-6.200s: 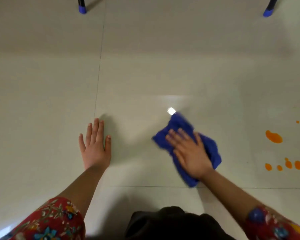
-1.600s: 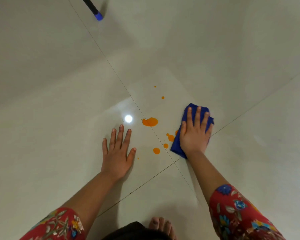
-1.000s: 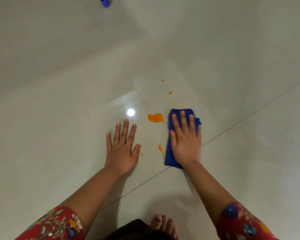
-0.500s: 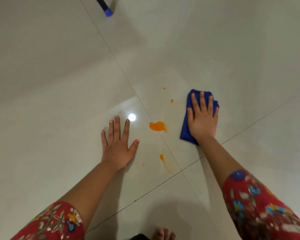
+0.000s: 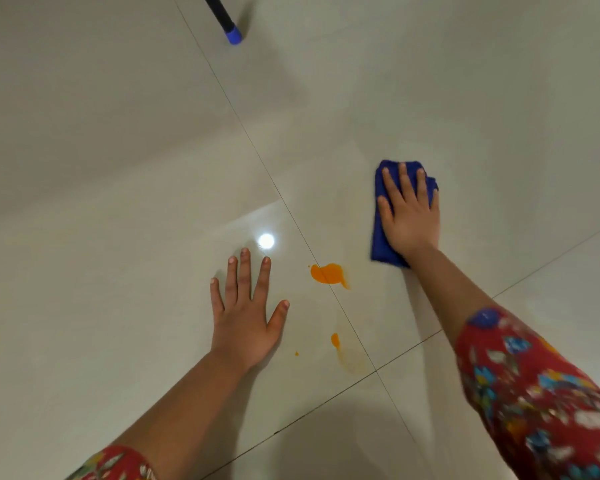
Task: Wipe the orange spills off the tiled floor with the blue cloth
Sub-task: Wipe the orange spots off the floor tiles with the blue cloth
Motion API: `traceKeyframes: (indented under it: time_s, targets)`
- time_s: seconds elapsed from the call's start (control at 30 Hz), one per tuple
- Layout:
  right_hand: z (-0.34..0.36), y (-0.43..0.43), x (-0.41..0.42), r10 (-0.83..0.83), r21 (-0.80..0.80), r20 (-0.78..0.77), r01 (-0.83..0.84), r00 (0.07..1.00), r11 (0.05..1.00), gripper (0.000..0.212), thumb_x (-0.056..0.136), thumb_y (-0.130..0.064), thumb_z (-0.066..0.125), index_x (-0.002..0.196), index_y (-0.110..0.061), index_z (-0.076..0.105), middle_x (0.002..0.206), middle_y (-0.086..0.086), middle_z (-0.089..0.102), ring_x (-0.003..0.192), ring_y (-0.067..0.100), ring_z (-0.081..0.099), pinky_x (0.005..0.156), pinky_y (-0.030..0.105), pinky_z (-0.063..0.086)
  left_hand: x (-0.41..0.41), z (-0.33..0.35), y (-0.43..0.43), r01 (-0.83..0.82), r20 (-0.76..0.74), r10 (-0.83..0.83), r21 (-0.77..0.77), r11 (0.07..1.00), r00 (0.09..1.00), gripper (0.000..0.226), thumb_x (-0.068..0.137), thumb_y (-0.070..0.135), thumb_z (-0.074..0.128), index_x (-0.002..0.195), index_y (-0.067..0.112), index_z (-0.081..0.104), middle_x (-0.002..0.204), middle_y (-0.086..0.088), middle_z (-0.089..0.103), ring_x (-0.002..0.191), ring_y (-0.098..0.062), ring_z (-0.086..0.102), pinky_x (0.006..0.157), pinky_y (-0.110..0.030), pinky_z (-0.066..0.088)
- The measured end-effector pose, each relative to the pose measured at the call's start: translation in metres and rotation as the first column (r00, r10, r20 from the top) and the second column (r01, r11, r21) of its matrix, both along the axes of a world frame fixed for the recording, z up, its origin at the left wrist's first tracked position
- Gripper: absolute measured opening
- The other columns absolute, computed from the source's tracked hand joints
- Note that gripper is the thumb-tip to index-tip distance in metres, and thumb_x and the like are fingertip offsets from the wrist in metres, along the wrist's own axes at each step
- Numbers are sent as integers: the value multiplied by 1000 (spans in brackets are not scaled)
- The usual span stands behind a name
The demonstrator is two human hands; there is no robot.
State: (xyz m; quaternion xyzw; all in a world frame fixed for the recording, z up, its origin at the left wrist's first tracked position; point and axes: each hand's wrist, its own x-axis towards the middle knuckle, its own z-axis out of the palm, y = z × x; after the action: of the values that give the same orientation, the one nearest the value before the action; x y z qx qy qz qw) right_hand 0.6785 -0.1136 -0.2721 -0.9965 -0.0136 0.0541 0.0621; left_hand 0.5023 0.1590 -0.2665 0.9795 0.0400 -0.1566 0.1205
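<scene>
At two o'clock of the orange spill [image 5: 327, 273], my flat right hand [image 5: 411, 216] presses the blue cloth [image 5: 378, 242]; I'd sweep it over that spill next.

I see a glossy, pale tiled floor [image 5: 84, 168], its large tiles parted by thin dark grout lines [image 5: 250, 140] that cross low in my view. A black furniture leg [image 5: 219, 12] with a blue cap [image 5: 234, 35] stands at the top. A round light glare [image 5: 266, 241] shines mid-floor.
</scene>
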Motion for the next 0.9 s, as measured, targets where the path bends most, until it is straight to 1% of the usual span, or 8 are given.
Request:
traceKeyframes:
  time_s: [0.07,0.13,0.27,0.47,0.6,0.7,0.8,0.9]
  targets:
    - [2,36,27,64,0,-2,-64,998,998,56,101,-47,17,155,-33,10,164,-3,5,151,25,-2,120,49,3,1,0,1,2,-4,-2,0,1000,1000,74,86,64,6,149,32,-18,154,0,-34,141,-17,-32,114,-45,-19]
    - [6,76,28,320,2,-6,-320,947,947,59,97,-48,11,154,-32,15,163,-1,10,150,28,3,119,52,9,3,1,3,16,-24,-16,-7,1000,1000,74,85,65,4,147,34,-22,153,2,-37,139,-16,-35,111,-43,-24]
    - [6,55,-55,790,-26,-48,-791,612,611,52,103,-46,19,154,-35,14,163,-6,11,151,23,2,121,48,6,6,4,9,38,-79,-41,-49,998,996,75,80,67,-2,142,37,-32,147,5,-45,135,-14,-42,102,-36,-35]
    - [1,5,-50,342,-18,4,-342,940,940,53,101,-47,17,152,-41,6,163,-8,8,151,22,-2,119,53,10,5,4,8,46,-94,-51,-62,997,994,73,80,63,-6,143,35,-30,147,3,-45,136,-16,-41,101,-37,-36]
    - [-2,80,-104,522,-1,60,-523,851,852,54,101,-45,23,153,-35,10,162,-3,14,150,28,7,118,56,13,12,10,12,10,-126,-36,-198,980,991,61,97,51,11,148,37,-20,150,8,-39,134,-8,-41,107,-36,-30]
    - [1,47,-170,640,7,1,-640,768,768,54,102,-45,29,153,-38,14,162,-6,13,151,23,7,119,52,12,3,17,29,54,-37,-68,-296,954,997,60,98,50,18,150,39,-10,155,13,-28,141,-5,-29,112,-37,-21]
    - [3,3,-147,334,14,-14,-334,943,943,54,100,-46,24,153,-40,12,162,-6,13,150,23,6,115,56,18,-28,24,44,121,-9,-129,-281,952,992,77,88,67,21,150,36,-11,155,15,-28,141,-3,-28,113,-37,-20]
    - [6,33,-91,59,13,-14,-59,998,998,54,101,-46,18,154,-36,12,163,-4,8,151,25,-1,119,54,7,-60,27,50,122,-42,-137,-249,961,990,94,81,77,28,150,30,-16,156,12,-29,142,-5,-27,115,-40,-17]
